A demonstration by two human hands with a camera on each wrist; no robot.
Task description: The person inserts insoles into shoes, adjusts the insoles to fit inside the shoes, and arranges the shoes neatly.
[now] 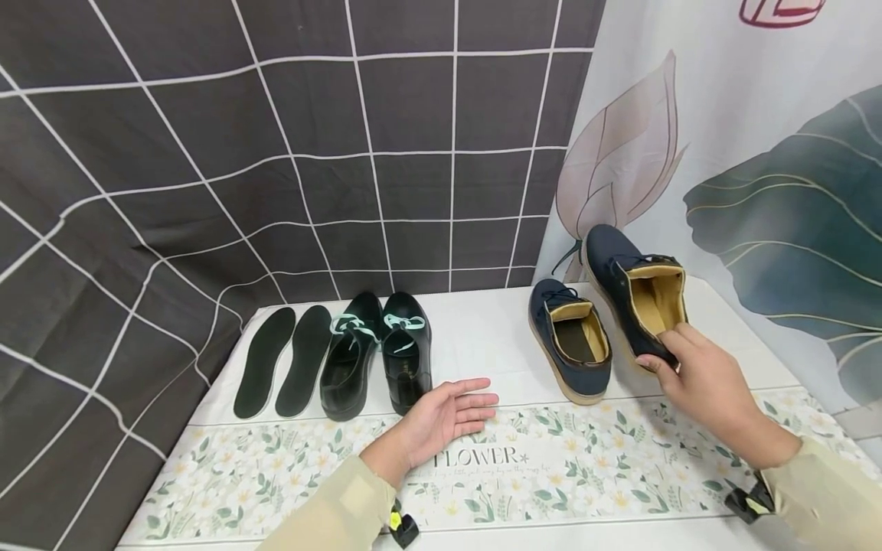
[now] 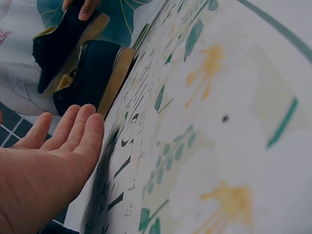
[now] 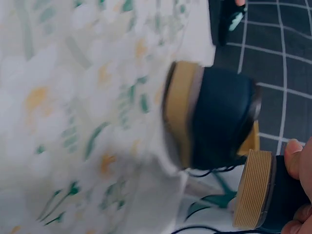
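My right hand (image 1: 710, 386) pinches the heel of a navy lace-up shoe (image 1: 609, 268), thumb outside and fingers over the collar. This shoe is tilted toe-up, and its tan lining shows inside. In the right wrist view its ribbed tan sole (image 3: 252, 189) faces the camera. Just left of it, the matching navy shoe (image 1: 575, 375) sits on the table with a dark footbed inside. My left hand (image 1: 448, 413) has its fingers extended and palm turned sideways, holding nothing. It is nearest to a black shoe with mint laces (image 1: 406, 344).
A second black shoe (image 1: 347, 367) stands beside the first. Two dark insoles lie to the left, the outer insole (image 1: 264, 363) and the inner insole (image 1: 303, 360). A floral runner (image 1: 276, 467) crosses the white table. Behind hang a dark grid cloth (image 1: 413, 184) and a leaf-print curtain (image 1: 723, 138).
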